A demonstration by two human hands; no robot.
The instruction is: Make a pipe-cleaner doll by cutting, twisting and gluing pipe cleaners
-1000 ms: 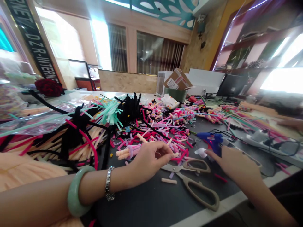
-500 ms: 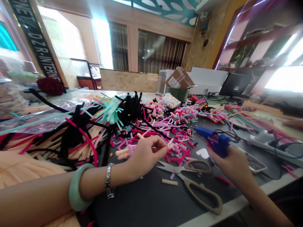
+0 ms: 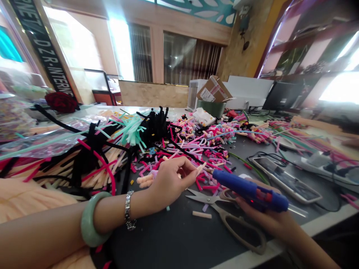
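Jade bangle point(image 3: 89, 220) and silver link bracelet point(image 3: 129, 211) circle your left wrist as your left hand point(image 3: 168, 181) pinches a short pale peach stick point(image 3: 199, 169) between thumb and fingertips, just above the dark work surface point(image 3: 157, 243). Your right hand point(image 3: 265, 220) grips a blue hot glue gun point(image 3: 249, 194) from below, its nozzle angled left toward the stick but not touching it, a small red light showing on its side. Beige-handled scissors point(image 3: 224, 216) lie beneath the gun, blades pointing toward your left hand. A single cut peach piece point(image 3: 201, 214) rests on the surface near those blades, and a cluster of small peach pieces point(image 3: 144, 180) sits just beyond your left hand. Farther out spreads a heap of cut pipe cleaners point(image 3: 196, 149) in pink, lilac and red, beside a black bundle point(image 3: 153, 129) and mint-green strands point(image 3: 129, 130) over a clear plastic bag point(image 3: 47, 140). To the right lie a phone point(image 3: 286, 179) and a power strip point(image 3: 322, 164), with another person's hand point(image 3: 352, 142) blurred at the edge. Beyond stand a cardboard box point(image 3: 213, 89) on a green bin point(image 3: 211, 109) and a monitor point(image 3: 282, 95).
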